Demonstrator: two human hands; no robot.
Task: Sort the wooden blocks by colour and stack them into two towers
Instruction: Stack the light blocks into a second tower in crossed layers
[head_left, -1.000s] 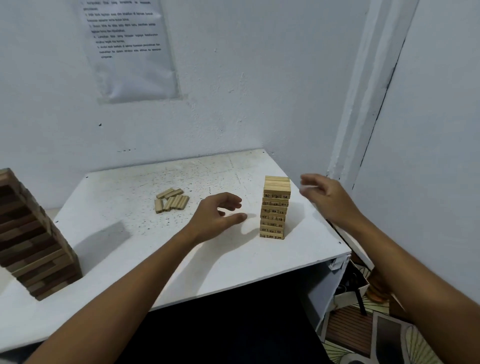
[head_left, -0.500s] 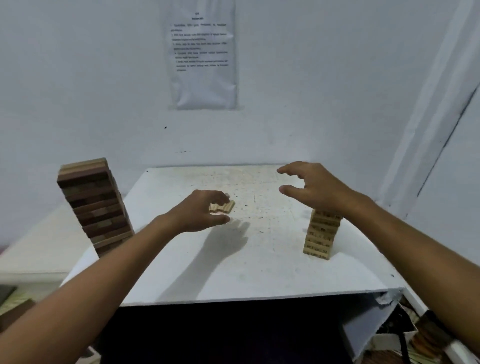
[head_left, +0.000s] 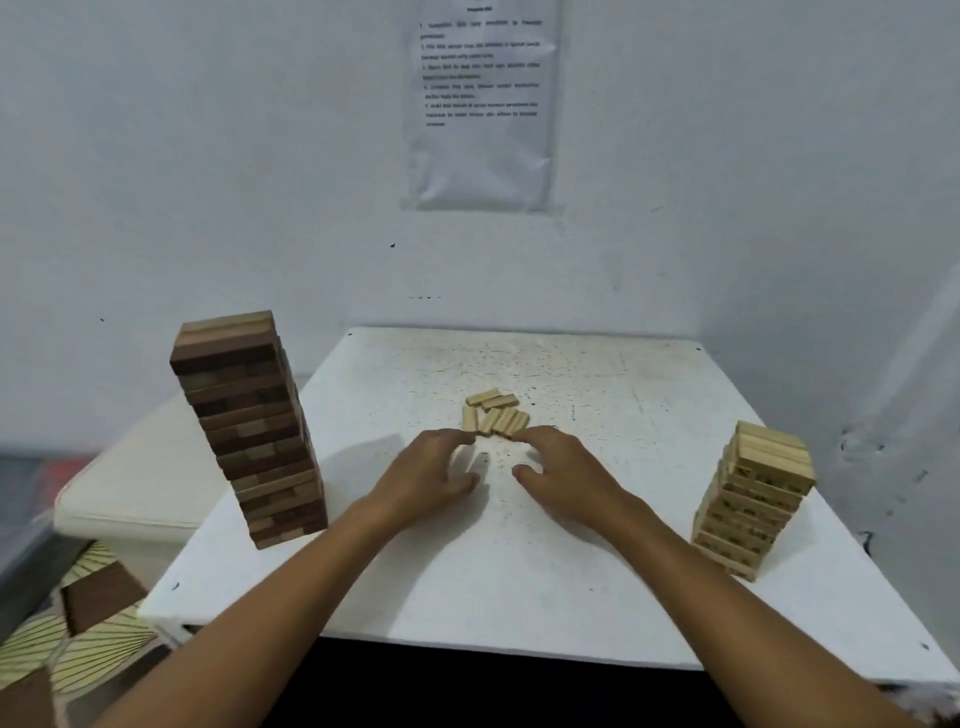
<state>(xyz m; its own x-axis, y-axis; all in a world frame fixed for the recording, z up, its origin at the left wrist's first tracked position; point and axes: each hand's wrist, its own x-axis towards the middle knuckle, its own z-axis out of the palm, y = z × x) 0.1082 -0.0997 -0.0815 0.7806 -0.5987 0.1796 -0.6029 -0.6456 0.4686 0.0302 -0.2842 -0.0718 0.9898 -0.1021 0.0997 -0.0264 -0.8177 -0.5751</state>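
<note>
A white, speckled bench (head_left: 519, 582) stands against the wall. At its left edge rises a tall tower of dark brown blocks (head_left: 249, 431), leaning slightly. Near the right edge stands a shorter tower of pale blocks (head_left: 753, 499). Toward the far middle lies a small loose cluster of pale blocks (head_left: 493, 413), flat on the surface.

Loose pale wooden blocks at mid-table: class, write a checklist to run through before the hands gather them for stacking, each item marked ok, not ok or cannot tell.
1. Loose pale wooden blocks lie together in one small heap: ok.
2. Left hand holds nothing, grip free: ok.
3. Right hand holds nothing: ok.
4. Fingertips touch the heap: cannot tell.
5. Pale wooden tower stands squarely: not ok, layers twisted.
6. Dark brown wooden tower is one colour: not ok, lighter blocks mixed in.
</note>
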